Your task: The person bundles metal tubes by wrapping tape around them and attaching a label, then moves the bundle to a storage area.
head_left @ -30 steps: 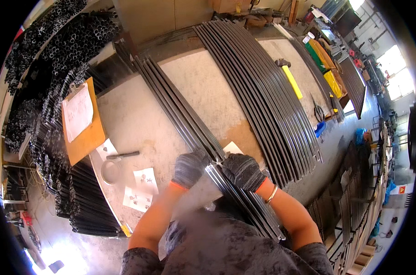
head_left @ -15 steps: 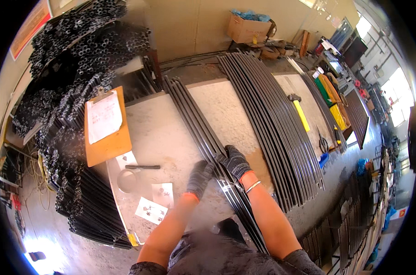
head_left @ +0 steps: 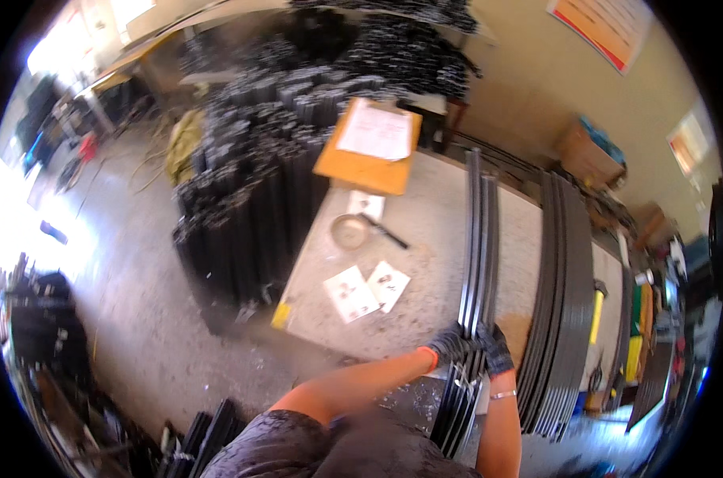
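Note:
A narrow bundle of long dark metal tubes (head_left: pixel 474 247) lies across the table and runs past its near edge toward my body. My left hand (head_left: pixel 451 347), in a dark knit glove with an orange cuff, is closed on the bundle's left side. My right hand (head_left: pixel 494 350), gloved the same way, grips the right side close beside it. Just below the hands, a light-coloured tie (head_left: pixel 462 378) seems to go around the tubes; its detail is blurred. Parts of the fingers are hidden between the tubes and the gloves.
On the table (head_left: pixel 425 295) lie a clipboard (head_left: pixel 361 169), a black marker (head_left: pixel 385 231), a round tape roll (head_left: pixel 350 232) and paper cards (head_left: pixel 351 294). A wider row of tubes (head_left: pixel 554 311) and a yellow-handled hammer (head_left: pixel 596 312) are at right. Stacked tubes (head_left: pixel 258 191) stand at left.
My view has swung to the left, so the table and tubes appear further right. My left hand has come closer against the bundle and closed on it; my right hand keeps its hold.

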`<action>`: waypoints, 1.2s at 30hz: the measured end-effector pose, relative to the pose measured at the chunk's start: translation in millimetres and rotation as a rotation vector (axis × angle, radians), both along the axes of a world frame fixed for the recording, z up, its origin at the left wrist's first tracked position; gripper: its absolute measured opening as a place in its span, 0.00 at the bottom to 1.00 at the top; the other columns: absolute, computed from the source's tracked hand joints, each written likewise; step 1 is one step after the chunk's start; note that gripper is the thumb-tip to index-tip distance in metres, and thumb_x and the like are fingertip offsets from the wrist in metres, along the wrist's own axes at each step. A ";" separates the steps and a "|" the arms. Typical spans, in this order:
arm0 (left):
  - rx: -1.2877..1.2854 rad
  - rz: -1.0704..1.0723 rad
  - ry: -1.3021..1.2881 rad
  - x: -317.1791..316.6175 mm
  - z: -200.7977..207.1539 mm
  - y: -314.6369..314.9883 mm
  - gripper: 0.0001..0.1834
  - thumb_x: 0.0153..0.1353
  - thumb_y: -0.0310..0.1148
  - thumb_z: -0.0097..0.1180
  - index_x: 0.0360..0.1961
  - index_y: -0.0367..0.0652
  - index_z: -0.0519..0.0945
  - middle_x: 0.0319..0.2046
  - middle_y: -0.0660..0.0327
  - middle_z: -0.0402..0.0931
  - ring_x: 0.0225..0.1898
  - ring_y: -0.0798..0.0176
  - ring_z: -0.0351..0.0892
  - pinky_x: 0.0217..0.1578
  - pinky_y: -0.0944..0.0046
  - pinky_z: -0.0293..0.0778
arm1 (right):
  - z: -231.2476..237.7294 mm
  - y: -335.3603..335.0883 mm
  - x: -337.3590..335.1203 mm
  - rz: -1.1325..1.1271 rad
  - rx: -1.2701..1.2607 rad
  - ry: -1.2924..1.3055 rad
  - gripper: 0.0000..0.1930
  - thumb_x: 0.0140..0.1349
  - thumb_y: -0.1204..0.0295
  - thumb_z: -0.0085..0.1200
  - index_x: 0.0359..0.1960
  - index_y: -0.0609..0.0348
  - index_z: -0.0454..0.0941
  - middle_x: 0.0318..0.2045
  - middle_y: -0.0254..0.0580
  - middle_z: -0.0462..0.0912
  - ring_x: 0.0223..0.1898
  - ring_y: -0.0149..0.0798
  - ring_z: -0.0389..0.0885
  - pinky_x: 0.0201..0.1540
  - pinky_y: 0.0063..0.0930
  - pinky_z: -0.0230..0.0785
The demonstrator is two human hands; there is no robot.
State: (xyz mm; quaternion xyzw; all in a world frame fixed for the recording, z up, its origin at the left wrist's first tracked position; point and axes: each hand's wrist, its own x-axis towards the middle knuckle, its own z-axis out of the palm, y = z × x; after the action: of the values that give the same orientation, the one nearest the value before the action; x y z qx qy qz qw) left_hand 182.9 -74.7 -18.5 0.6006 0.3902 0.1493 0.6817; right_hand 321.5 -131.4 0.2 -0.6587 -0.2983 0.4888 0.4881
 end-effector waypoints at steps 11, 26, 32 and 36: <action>0.254 0.055 -0.448 -94.9 -39.3 -125.8 0.33 0.51 0.27 0.64 0.60 0.43 0.69 0.59 0.64 0.69 0.58 0.72 0.65 0.62 0.67 0.57 | 50.6 -108.5 -116.0 0.347 0.304 -0.405 0.38 0.41 0.61 0.73 0.51 0.62 0.64 0.44 0.43 0.78 0.45 0.37 0.76 0.49 0.32 0.70; 0.361 0.885 -0.365 -384.0 90.6 -217.9 0.45 0.44 0.31 0.73 0.63 0.40 0.62 0.57 0.61 0.69 0.56 0.70 0.65 0.58 0.65 0.63 | 68.0 -98.4 -367.5 0.977 0.440 0.077 0.38 0.35 0.68 0.75 0.52 0.62 0.71 0.47 0.41 0.79 0.48 0.36 0.77 0.54 0.31 0.68; 0.172 1.065 -0.507 -476.3 32.9 -231.3 0.41 0.41 0.27 0.72 0.58 0.43 0.66 0.49 0.62 0.74 0.49 0.63 0.72 0.53 0.63 0.71 | 30.5 -84.2 -447.6 1.270 0.921 -0.753 0.32 0.48 0.55 0.65 0.53 0.55 0.71 0.52 0.40 0.75 0.54 0.43 0.72 0.59 0.40 0.63; 0.565 1.219 0.026 -547.1 36.4 -258.6 0.39 0.41 0.26 0.70 0.57 0.45 0.67 0.47 0.60 0.75 0.47 0.60 0.74 0.52 0.63 0.73 | 24.8 -88.5 -547.2 1.344 1.000 -0.676 0.27 0.57 0.51 0.53 0.56 0.46 0.70 0.56 0.38 0.71 0.59 0.42 0.65 0.62 0.41 0.57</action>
State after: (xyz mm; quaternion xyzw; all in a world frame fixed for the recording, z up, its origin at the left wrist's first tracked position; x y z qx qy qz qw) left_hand -364.3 -333.3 17.9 0.4299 0.6137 0.5965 0.2875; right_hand -225.7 -219.8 25.0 -0.1649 -0.9254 0.2647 0.2153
